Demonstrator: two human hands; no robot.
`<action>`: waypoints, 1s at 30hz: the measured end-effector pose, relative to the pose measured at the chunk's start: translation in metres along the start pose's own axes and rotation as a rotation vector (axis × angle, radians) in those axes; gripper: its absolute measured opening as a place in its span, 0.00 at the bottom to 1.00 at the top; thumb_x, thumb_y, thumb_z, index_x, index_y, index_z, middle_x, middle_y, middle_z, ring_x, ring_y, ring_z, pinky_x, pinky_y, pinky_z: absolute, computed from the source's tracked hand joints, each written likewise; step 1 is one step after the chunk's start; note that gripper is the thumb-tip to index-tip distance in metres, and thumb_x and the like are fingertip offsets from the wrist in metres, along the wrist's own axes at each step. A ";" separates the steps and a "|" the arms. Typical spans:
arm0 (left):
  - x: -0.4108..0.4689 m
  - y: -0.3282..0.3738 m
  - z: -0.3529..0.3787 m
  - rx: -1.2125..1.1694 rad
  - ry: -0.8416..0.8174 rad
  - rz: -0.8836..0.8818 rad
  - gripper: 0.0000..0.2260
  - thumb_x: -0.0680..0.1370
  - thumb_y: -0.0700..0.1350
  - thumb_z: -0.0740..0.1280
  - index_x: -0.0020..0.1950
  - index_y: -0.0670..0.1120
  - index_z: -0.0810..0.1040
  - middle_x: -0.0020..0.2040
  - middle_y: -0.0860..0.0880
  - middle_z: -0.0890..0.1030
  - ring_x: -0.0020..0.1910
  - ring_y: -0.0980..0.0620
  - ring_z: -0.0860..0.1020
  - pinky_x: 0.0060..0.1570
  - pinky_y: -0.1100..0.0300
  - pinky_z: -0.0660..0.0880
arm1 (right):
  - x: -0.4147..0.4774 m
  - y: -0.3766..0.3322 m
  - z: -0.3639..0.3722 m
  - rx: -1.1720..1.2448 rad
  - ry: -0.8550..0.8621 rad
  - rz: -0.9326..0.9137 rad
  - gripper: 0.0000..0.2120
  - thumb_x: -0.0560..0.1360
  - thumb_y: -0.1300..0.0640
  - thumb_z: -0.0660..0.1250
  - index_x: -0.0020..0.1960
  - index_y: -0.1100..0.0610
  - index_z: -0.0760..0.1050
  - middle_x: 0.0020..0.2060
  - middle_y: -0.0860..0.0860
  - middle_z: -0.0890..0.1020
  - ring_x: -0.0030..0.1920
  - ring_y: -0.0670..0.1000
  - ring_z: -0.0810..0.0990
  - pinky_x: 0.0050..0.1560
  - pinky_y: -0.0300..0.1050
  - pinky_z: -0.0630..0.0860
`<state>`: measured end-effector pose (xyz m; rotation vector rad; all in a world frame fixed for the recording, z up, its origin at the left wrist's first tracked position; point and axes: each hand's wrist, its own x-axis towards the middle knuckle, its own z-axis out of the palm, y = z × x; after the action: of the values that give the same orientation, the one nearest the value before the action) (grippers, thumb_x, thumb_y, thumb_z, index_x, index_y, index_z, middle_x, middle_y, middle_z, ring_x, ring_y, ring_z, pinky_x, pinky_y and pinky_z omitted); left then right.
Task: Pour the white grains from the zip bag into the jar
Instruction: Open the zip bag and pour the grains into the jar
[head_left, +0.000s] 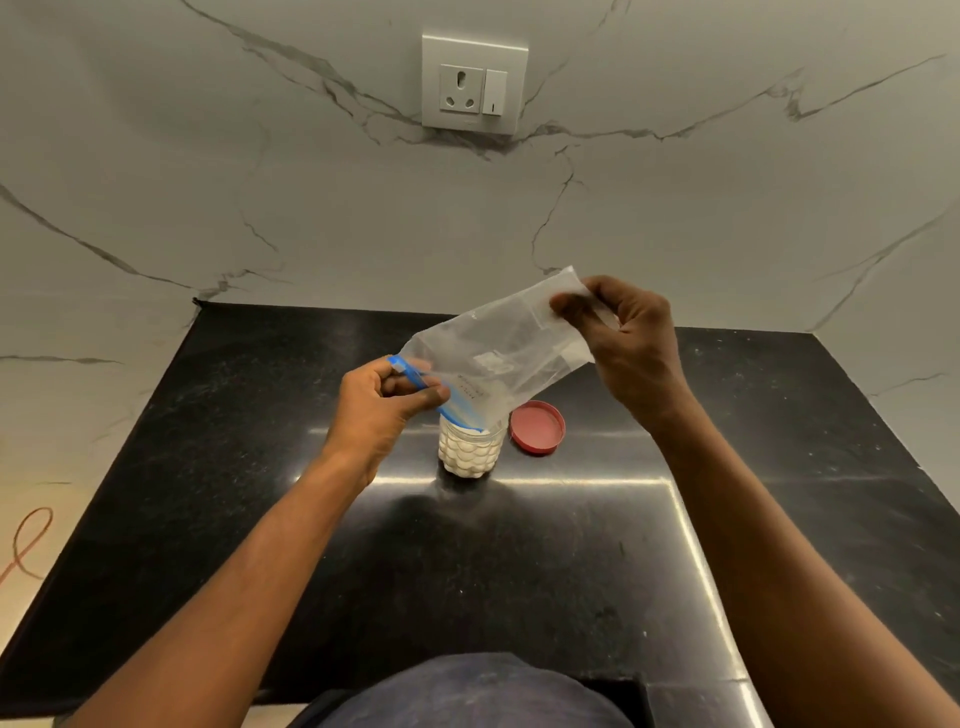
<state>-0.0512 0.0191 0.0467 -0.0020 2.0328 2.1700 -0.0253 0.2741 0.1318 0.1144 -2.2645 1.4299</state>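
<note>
A clear zip bag (498, 348) with a blue zip strip is tilted mouth-down over a small clear jar (471, 451) on the black counter. The jar is filled with white grains nearly to its rim, and the bag looks almost empty. My left hand (382, 402) pinches the blue zip edge at the bag's mouth, just left of the jar's top. My right hand (623, 343) grips the bag's bottom corner, raised higher to the right. The bag's mouth covers the jar's opening.
A red jar lid (537, 427) lies flat on the black counter (571, 545) just right of the jar. A marble wall with a socket plate (474, 83) stands behind. An orange cable (28, 543) lies on the floor at the left.
</note>
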 end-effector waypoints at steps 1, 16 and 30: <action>-0.001 0.000 0.001 0.001 -0.006 0.001 0.12 0.73 0.34 0.78 0.54 0.44 0.84 0.47 0.49 0.90 0.49 0.54 0.88 0.44 0.67 0.82 | 0.000 -0.001 0.001 0.000 0.014 -0.009 0.05 0.80 0.60 0.74 0.50 0.63 0.85 0.39 0.49 0.85 0.39 0.41 0.80 0.43 0.36 0.77; 0.002 0.005 0.003 -0.098 0.060 -0.054 0.12 0.72 0.33 0.79 0.53 0.43 0.85 0.50 0.45 0.90 0.50 0.52 0.88 0.50 0.63 0.84 | 0.002 0.031 -0.038 0.019 -0.140 0.253 0.37 0.63 0.45 0.86 0.69 0.41 0.76 0.60 0.41 0.85 0.63 0.42 0.82 0.61 0.47 0.80; 0.002 -0.002 -0.002 -0.087 0.112 -0.089 0.14 0.72 0.35 0.79 0.54 0.45 0.85 0.51 0.46 0.89 0.48 0.54 0.88 0.57 0.59 0.82 | -0.029 0.069 -0.010 0.341 0.023 0.341 0.06 0.78 0.57 0.75 0.54 0.53 0.86 0.52 0.51 0.90 0.53 0.52 0.87 0.52 0.49 0.86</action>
<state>-0.0527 0.0179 0.0448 -0.2251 1.9522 2.2475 -0.0171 0.3095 0.0651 -0.1912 -2.0706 1.9751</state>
